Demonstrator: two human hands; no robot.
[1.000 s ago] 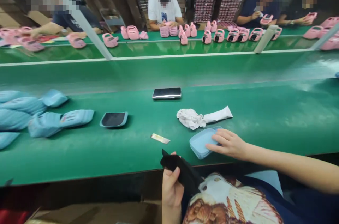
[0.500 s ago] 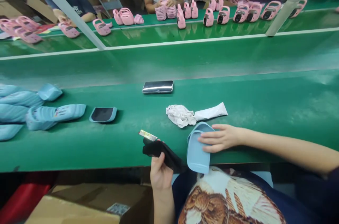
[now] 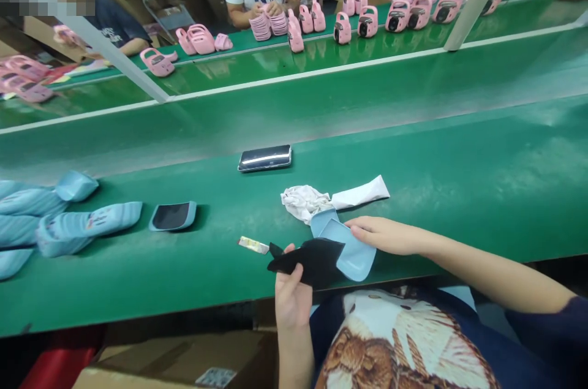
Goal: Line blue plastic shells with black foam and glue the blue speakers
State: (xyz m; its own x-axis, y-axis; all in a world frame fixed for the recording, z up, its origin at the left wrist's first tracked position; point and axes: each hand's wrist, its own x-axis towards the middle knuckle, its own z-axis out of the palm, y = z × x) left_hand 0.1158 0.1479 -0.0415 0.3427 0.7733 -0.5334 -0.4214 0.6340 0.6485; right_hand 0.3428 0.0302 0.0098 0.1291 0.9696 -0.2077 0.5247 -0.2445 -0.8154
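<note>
My left hand (image 3: 294, 294) is closed around several thin black sheets (image 3: 315, 261), which stand tilted above the table's near edge. The sheets' right end overlaps a light-blue moulded panel (image 3: 356, 257) with a raised rim. At that panel's upper right edge is my right hand (image 3: 390, 236), thumb on top and the other fingers mostly hidden. A second light-blue panel (image 3: 322, 220) lies partly beneath the first. Just left of the black sheets, a small pale printed strip (image 3: 253, 245) rests on the table. Behind the panels sit a crumpled white cloth (image 3: 305, 202) and a white tube (image 3: 361, 193).
A phone (image 3: 265, 158) lies farther back on the green table (image 3: 206, 279). To the left are a blue panel with a black face (image 3: 172, 216) and stacked blue panels (image 3: 92, 223). Across a divider, people handle pink moulded pieces (image 3: 202, 40). Below is a cardboard box (image 3: 165, 352).
My right hand has gone from lying flat on the blue panels to gripping the upper one's edge, and the panels have turned. The black sheets have moved right, over the panel. The view has tilted.
</note>
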